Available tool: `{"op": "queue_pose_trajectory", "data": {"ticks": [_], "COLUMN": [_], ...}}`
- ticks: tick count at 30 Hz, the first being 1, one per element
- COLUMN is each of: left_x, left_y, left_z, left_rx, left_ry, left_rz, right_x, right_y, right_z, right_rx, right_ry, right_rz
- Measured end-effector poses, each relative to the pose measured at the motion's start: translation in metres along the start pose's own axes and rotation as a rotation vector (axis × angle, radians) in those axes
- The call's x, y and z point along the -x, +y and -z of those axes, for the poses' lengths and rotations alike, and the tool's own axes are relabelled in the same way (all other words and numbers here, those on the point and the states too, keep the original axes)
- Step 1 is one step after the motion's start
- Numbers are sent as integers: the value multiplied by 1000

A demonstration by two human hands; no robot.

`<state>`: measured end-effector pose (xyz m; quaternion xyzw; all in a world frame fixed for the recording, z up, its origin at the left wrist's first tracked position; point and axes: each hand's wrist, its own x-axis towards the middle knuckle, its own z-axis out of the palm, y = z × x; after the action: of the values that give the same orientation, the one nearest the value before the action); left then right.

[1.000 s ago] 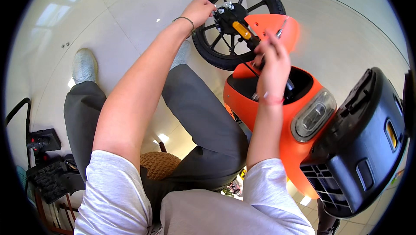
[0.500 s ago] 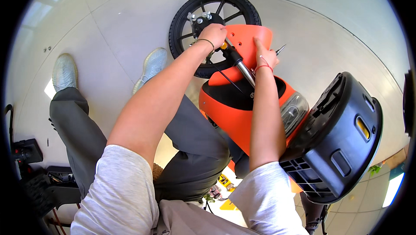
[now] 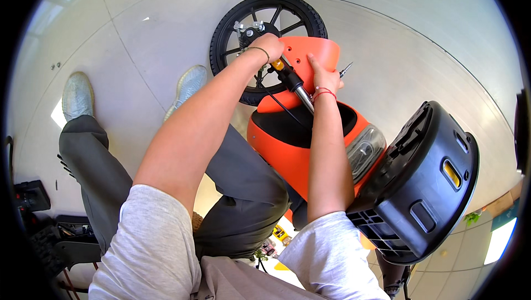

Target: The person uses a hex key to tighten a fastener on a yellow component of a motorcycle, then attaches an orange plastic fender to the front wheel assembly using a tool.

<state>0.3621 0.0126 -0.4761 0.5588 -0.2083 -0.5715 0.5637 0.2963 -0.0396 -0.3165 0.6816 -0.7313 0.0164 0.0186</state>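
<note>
An orange front fender (image 3: 326, 51) lies over the black spoked wheel (image 3: 221, 29). My left hand (image 3: 269, 48) is closed at the fender's left edge, beside the wheel hub (image 3: 251, 33); its fingertips are hidden. On the fender's right side my right hand (image 3: 325, 76) has its thumb laid along the orange surface, the other fingers curled behind it. From that hand sticks out the pointed metal tip of what looks like a screwdriver (image 3: 346, 70). Between my hands runs the silver and black fork tube (image 3: 298, 87), with a thin black cable near it.
The orange body (image 3: 276, 148) of the vehicle, with a clear headlight (image 3: 365, 150), lies by my right forearm. To its right stands a black plastic storage box (image 3: 426, 195). My shoes (image 3: 79, 95) are on the pale floor. Two small metal parts (image 3: 55, 66) lie far left.
The view has shifted slightly, so the wheel and body sit a little further left and lower. Both hands keep about the same places on the fender.
</note>
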Motion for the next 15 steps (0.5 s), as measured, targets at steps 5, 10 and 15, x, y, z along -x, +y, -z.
{"op": "queue_pose_trajectory", "data": {"ticks": [5, 10, 15], "left_x": [-3, -2, 2], "left_y": [-3, -4, -3], "left_z": [-2, 2, 5], "left_rx": [20, -71, 25], "left_ry": [-39, -70, -60], "left_rz": [-9, -100, -102], "right_x": [-2, -3, -3], "right_y": [3, 6, 5], "right_z": [-4, -3, -4], "right_rx": [-74, -129, -128], "right_ry": [21, 12, 47], "right_rz": [9, 18, 12]}}
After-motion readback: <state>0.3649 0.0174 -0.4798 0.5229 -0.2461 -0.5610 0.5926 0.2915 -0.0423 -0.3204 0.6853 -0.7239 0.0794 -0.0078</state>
